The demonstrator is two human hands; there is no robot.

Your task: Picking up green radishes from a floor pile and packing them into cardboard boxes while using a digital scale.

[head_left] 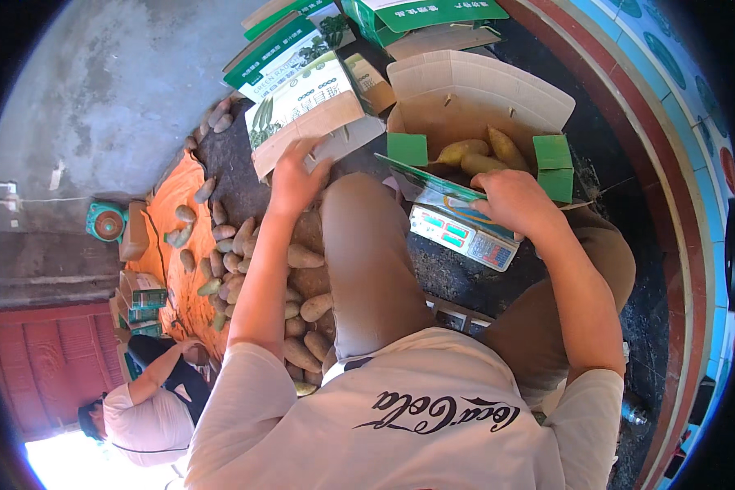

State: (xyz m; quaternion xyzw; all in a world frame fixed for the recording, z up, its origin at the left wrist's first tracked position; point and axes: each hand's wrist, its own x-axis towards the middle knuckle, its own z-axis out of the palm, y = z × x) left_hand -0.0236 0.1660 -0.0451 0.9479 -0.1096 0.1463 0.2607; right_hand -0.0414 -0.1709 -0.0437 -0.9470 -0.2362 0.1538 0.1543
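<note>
My right hand [510,200] rests on the near rim of an open cardboard box [482,90] with green flaps, fingers curled over the edge. Inside the box lie a few yellowish sweet potatoes [464,151]. The box stands on a digital weighing scale [461,233] with a lit display. My left hand [294,180] reaches down beside my left knee, at the flap of a green-and-white carton [302,98] and above a heap of brown sweet potatoes [306,257]. Its fingers point away, so what they hold is hidden.
More sweet potatoes lie spread over an orange cloth [167,245] on the left. Folded green cartons [139,298] and a green round scale [106,220] sit beside it. Another person [139,408] crouches at lower left. A tiled wall [678,122] runs along the right.
</note>
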